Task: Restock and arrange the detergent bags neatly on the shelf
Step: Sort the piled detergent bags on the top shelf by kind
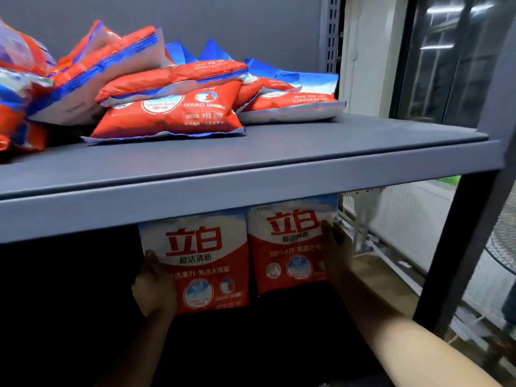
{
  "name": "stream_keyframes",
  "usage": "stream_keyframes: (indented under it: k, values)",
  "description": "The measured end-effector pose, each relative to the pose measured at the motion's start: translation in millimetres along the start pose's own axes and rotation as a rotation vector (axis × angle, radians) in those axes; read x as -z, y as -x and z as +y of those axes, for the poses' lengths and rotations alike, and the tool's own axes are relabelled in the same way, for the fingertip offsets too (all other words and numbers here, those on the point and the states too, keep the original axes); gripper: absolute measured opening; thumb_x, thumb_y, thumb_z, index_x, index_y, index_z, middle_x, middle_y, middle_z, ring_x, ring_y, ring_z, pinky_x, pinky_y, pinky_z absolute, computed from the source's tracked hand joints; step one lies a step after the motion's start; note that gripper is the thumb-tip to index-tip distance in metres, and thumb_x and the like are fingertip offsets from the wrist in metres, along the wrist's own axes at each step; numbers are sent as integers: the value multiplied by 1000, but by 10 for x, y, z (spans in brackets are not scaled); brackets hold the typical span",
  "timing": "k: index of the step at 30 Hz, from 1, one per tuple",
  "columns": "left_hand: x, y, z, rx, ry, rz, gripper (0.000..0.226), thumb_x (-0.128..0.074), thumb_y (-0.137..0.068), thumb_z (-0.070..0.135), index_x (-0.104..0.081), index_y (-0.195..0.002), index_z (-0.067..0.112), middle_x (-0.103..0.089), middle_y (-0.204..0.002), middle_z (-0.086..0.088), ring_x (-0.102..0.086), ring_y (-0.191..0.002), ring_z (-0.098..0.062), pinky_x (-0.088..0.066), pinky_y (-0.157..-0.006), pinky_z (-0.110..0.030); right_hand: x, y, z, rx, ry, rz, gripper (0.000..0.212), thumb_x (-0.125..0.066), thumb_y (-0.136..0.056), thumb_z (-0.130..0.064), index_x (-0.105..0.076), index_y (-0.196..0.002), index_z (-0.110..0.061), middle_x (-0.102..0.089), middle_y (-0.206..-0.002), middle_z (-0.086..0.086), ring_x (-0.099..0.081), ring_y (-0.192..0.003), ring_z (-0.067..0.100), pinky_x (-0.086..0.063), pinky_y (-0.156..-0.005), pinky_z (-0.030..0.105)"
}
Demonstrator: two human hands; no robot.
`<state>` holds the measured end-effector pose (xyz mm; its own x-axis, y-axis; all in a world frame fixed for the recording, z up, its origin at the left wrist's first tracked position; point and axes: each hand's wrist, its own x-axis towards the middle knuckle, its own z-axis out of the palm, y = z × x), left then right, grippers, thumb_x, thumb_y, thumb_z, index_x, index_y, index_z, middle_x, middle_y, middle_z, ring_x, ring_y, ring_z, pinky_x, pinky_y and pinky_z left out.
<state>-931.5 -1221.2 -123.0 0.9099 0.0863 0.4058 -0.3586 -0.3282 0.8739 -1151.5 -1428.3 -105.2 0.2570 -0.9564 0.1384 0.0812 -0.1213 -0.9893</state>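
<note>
Nearest the camera, two bare forearms reach up into the dark space under a grey metal shelf board (251, 169). The left hand (153, 286) grips the left edge of an upright red-and-white plastic detergent bag with large red characters (201, 263), its thumb lying over the bag's front. The right hand (336, 252) holds the right edge of a second upright red-and-white detergent bag (290, 247), fingers curled round its side. The two bags stand side by side, edges touching, faces to the camera, their tops hidden behind the board's front lip. What they rest on is lost in shadow.

Above, on the grey board, lies a loose pile of red, white and blue detergent bags (170, 107), some flat, some tilted and overlapping; it spreads from the left edge of the view to near the board's right end.

Farther back are a grey wall and a slotted grey upright post (332, 32). To the right stands a dark-framed window (452, 51).
</note>
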Motion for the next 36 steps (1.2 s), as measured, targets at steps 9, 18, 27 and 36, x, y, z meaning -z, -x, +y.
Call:
stream_keyframes:
  k: [9, 18, 27, 36]
  values:
    - [-175, 138, -383, -116, -306, -54, 87, -26, -88, 66, -32, -137, -6, -33, -142, -31, -35, -129, -47, -29, -102, -58, 9, -135, 274, 46, 473, -98, 91, -58, -80, -60, -1, -148, -38, -31, -148, 13, -34, -134, 35, -35, -105, 59]
    - [-166, 716, -423, -877, -660, -573, 78, -15, -85, 76, -32, -142, 25, -23, -154, -15, -14, -142, -39, -15, -99, -76, 69, 638, 502, 342, 1122, -264, 72, -57, -87, -48, -20, -148, -37, -18, -156, -3, -13, -144, 25, -25, -113, 47]
    - [-364, 628, -318, -728, -732, -703, 74, -24, -84, 71, -19, -147, 34, -13, -158, -10, -3, -143, -38, -6, -96, -77, 53, 369, 325, 240, 1060, -371, 75, -62, -87, -40, -18, -148, -36, -14, -156, -3, -8, -144, 29, -41, -105, 47]
    - [31, 735, 98, -559, -351, -743, 36, -55, -88, 45, -59, -118, 25, -53, -130, 6, -48, -125, -20, -40, -104, -44, 126, 573, 10, 139, 1006, -580, 71, -56, -86, -52, -26, -147, -32, -22, -156, -2, -18, -144, 25, -28, -114, 47]
